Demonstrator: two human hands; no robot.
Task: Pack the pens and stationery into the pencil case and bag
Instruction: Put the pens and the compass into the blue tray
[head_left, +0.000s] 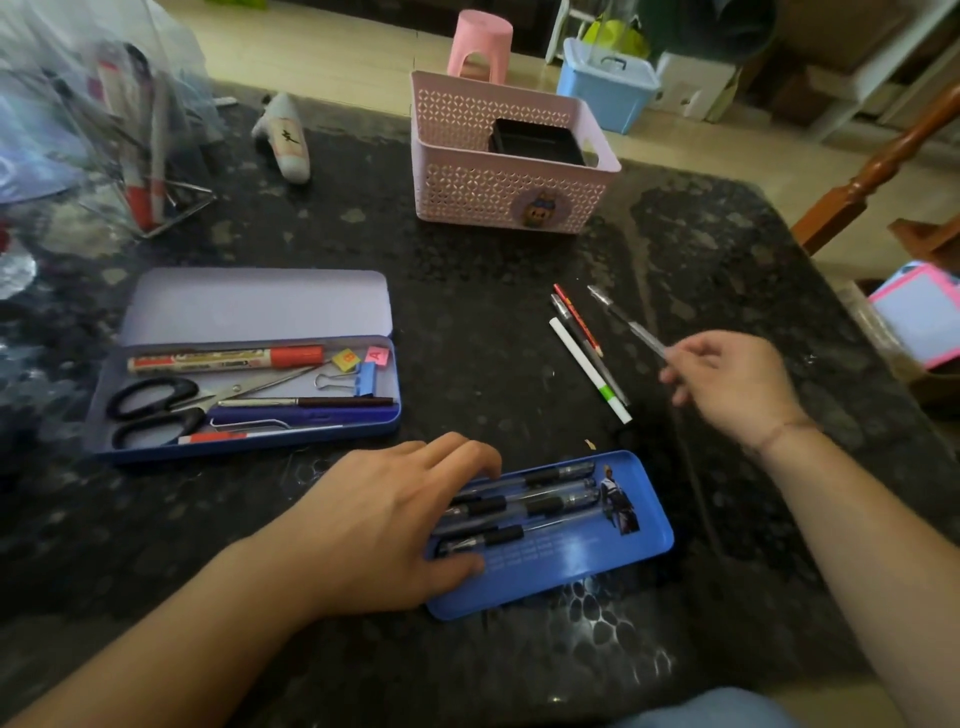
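Near blue tray (613, 566) steadied by left hand (395, 519) resting on its pens (524, 506); right hand (727, 379) pinches clear pen (623, 322) far right over counter (493, 322): loose fingertip grip may drop it.

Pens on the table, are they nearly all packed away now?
About halfway. Done: several black pens lie in the blue tray, steadied by the left hand, and the open pencil case already holds scissors and a marker. In hand: the right hand pinches a clear pen. Left: three loose pens on the table.
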